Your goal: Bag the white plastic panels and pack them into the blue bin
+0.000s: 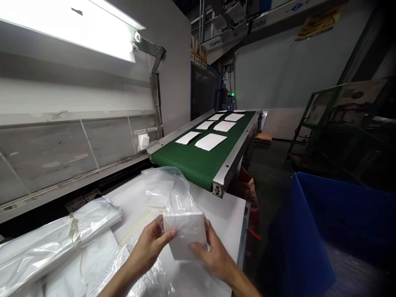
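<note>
Both hands grip a white rectangular piece above the white tabletop. My left hand is closed on its left edge, thumb lying across the front face. On the right edge, my right hand holds it with the thumb on the front and the fingers behind. A clear plastic bag extends from the top of the piece toward the belt; how far it wraps the piece I cannot tell. Under my left forearm lie crumpled clear bags and a white slotted panel.
A green conveyor belt carries several white flat panels ahead. Stacked clear plastic bags lie at left. To the right stands a blue bin with clear plastic inside. A lit lamp hangs at upper left.
</note>
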A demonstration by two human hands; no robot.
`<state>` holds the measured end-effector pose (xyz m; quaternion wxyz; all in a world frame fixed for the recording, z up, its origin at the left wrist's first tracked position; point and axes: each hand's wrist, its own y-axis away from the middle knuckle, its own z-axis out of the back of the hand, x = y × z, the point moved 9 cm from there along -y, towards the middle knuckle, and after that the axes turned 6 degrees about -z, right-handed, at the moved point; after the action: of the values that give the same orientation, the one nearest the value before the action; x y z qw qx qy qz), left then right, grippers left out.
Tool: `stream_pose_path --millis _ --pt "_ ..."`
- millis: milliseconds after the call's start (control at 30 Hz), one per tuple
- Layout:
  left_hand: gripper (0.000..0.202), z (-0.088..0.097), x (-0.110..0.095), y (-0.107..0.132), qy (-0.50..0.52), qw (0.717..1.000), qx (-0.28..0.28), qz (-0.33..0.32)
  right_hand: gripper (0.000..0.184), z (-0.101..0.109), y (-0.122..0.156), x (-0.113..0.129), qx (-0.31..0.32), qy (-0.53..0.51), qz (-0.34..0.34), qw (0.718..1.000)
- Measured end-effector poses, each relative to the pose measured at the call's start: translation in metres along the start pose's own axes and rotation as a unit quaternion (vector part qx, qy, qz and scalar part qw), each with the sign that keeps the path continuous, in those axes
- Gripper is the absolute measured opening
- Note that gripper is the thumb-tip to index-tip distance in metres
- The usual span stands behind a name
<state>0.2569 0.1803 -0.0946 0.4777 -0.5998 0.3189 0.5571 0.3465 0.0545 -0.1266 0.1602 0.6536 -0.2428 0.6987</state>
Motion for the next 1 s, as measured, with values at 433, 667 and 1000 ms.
stream_pose_path --millis 433,667,1000 --pt "0.045 -0.021 0.021 -0.007 0.018 0.999 0.039 0.027 0.027 0.027 -0.01 -0.007 -0.048 -0.036 0.001 0.998" --pt "0.037 -0.023 0.009 -0.019 -0.011 1.0 0.013 0.016 0.025 0.042 0.011 -0.014 -0.116 0.115 0.038 0.986" --pt "0.037 -0.029 0.037 -0.004 -0.038 0.996 0.081 0.015 0.069 0.031 0.012 -0.015 -0.001 0.038 -0.013 0.999"
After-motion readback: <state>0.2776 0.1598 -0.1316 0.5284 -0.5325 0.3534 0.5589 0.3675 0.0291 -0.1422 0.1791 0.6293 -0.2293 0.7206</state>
